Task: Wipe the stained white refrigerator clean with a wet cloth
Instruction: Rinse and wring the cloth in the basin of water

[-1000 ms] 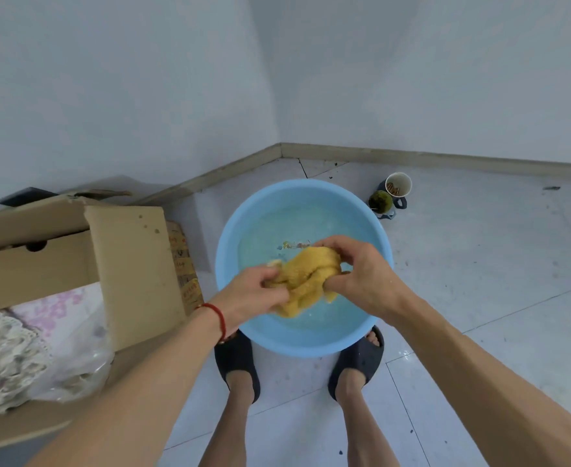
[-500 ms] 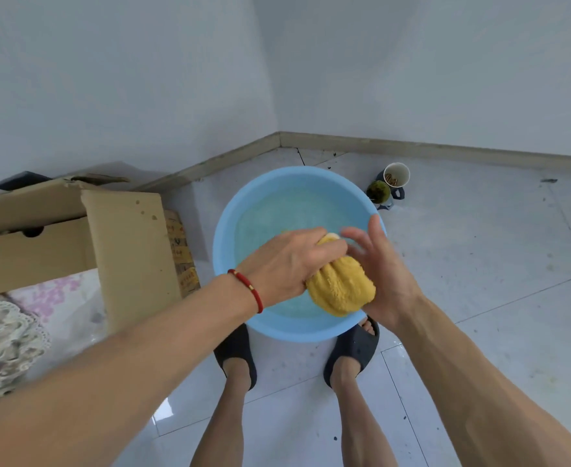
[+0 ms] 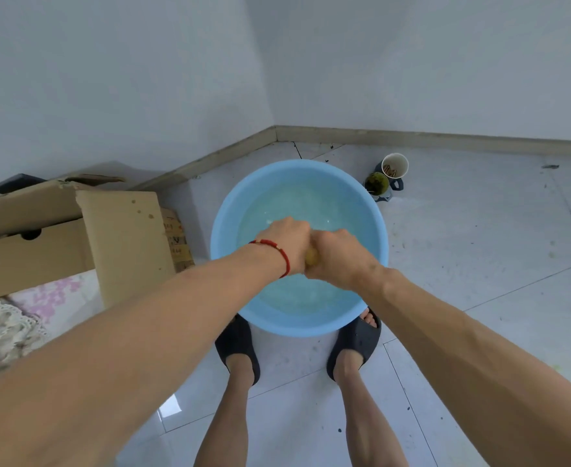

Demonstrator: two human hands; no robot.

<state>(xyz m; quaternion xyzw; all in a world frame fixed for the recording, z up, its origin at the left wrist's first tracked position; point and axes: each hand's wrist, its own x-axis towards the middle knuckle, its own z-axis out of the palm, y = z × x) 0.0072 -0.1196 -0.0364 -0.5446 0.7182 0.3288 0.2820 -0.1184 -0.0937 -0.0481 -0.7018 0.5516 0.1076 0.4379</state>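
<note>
Round plastic basin (image 3: 225, 230): light blue. Bunched cloth (image 3: 311, 257): yellow. Cord bracelet (image 3: 282, 256): red. Slide sandals (image 3: 236, 342): black. Cardboard box (image 3: 122, 237): plain brown. Fabric (image 3: 46, 298) inside it: white, pink floral print. Paper cup (image 3: 395, 163): white.

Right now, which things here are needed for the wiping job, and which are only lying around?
For the job:
- yellow cloth, gripped between left hand and right hand
- blue basin with water

Lying about:
- cardboard box at the left
- white cup and green-filled cup beyond the basin
</note>
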